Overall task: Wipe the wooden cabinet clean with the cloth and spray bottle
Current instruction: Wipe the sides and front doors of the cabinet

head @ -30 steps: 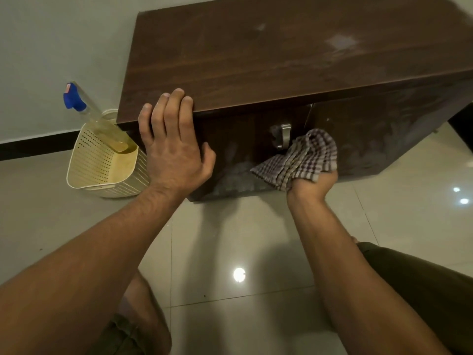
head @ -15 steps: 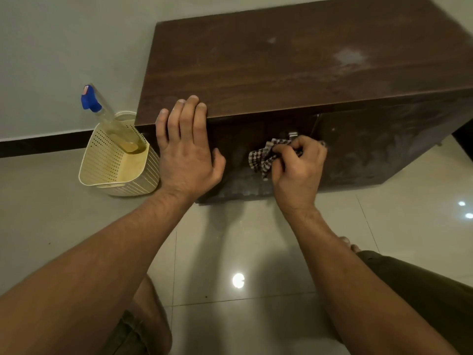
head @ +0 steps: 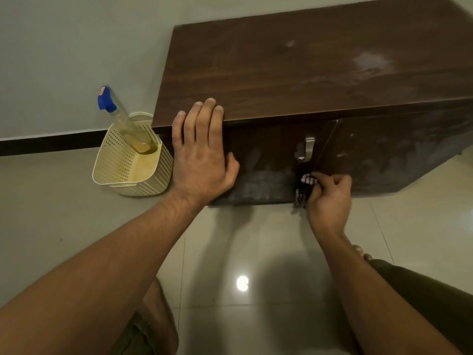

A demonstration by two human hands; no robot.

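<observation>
Bunched soft and limp in the closed right hand (head: 329, 194), the checked cloth (head: 304, 189) is pressed low on the cabinet (head: 294, 73) front, best gripped as a wad, while the open left hand (head: 202, 152) is laid flat on the top edge.

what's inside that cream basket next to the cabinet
A spray bottle with a blue trigger head leans inside the perforated basket, its base in the far corner holding some yellowish liquid. The visible basket floor holds nothing else; the near wall hides the floor just behind it.
</observation>
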